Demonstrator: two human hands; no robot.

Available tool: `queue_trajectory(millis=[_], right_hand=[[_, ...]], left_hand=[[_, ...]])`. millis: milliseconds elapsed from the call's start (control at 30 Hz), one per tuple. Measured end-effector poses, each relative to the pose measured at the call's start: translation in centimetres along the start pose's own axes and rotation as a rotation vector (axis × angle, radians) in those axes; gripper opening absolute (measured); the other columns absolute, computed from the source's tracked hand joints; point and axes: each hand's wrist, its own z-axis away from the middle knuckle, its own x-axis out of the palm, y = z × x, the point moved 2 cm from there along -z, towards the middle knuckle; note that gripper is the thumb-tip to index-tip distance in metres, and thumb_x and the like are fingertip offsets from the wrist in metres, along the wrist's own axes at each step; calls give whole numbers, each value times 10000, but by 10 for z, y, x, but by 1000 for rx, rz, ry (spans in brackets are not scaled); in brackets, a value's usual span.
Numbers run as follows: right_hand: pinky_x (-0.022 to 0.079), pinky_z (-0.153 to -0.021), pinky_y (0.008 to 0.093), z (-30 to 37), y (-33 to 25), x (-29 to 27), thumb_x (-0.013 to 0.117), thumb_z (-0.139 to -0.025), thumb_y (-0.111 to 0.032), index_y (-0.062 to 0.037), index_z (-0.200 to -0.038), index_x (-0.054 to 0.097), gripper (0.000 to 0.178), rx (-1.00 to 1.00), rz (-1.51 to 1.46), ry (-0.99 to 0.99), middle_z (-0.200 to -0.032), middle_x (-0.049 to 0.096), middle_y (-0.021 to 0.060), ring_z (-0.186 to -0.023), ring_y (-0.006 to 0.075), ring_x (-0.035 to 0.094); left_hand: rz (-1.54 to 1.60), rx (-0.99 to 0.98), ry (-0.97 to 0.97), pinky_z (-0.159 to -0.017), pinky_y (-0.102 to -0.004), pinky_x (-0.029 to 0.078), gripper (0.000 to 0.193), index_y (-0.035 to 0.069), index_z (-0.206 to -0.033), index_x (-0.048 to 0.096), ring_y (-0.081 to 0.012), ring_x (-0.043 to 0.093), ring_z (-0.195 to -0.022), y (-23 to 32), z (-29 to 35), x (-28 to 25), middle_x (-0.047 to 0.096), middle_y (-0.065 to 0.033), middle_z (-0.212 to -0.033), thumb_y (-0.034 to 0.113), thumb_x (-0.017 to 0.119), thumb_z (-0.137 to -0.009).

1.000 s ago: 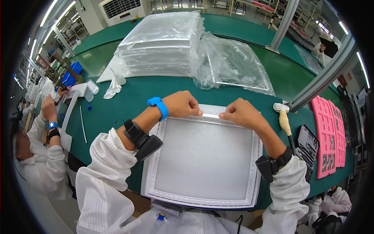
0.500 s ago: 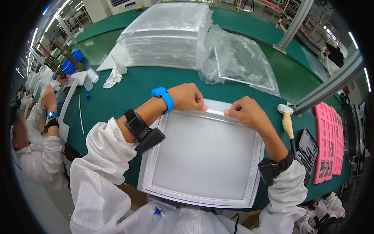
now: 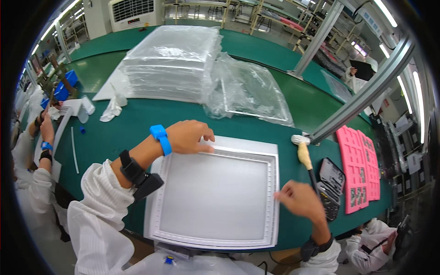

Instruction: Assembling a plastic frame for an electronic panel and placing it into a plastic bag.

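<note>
A white rectangular frame point(image 3: 273, 215) with a notched rim lies on the green table in front of me, around a pale flat panel point(image 3: 215, 197). White board shows beyond its far edge. My left hand point(image 3: 185, 136), with a blue wrist strap point(image 3: 160, 137), is over the far edge. Its fingers are loosely bent, with a gap between forefinger and thumb and nothing in them. Beside the frame's right edge is my right hand point(image 3: 299, 198), its fingertips close to the rim. Motion smears those fingers; I cannot tell whether they touch it.
Plastic-wrapped stacked panels point(image 3: 169, 64) stand far back, beside a clear bag point(image 3: 250, 89). A cloth-headed mallet point(image 3: 304, 156), an open tool case point(image 3: 331, 183) and pink trays point(image 3: 355, 169) lie right. A metal post point(image 3: 366, 91) slants there. At left, a co-worker's arm point(image 3: 46, 137) reaches over the table.
My right hand has left the far edge and come nearer along the right side. The left hand's fingers have parted and lifted from the rim. The whole view has shifted.
</note>
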Motion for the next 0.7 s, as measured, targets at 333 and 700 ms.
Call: queue_trajectory(millis=[333, 700], right_hand=[[502, -753, 555, 7, -17, 36, 682, -863, -436, 41, -875, 641, 479, 20, 292, -119, -840, 678, 271, -821, 458, 650], [465, -707, 501, -107, -50, -62, 744, -755, -332, -14, -840, 690, 333, -409, 409, 223, -800, 661, 229, -793, 423, 618]], left_hand=[[-294, 195, 54, -750, -461, 534, 196, 48, -938, 655, -345, 667, -886, 5, -20, 27, 670, -103, -967, 221, 708, -863], [-96, -6, 119, -634, -444, 504, 218, 3, -810, 621, -357, 659, -684, 26, 49, -41, 668, -166, -714, 216, 670, -810]])
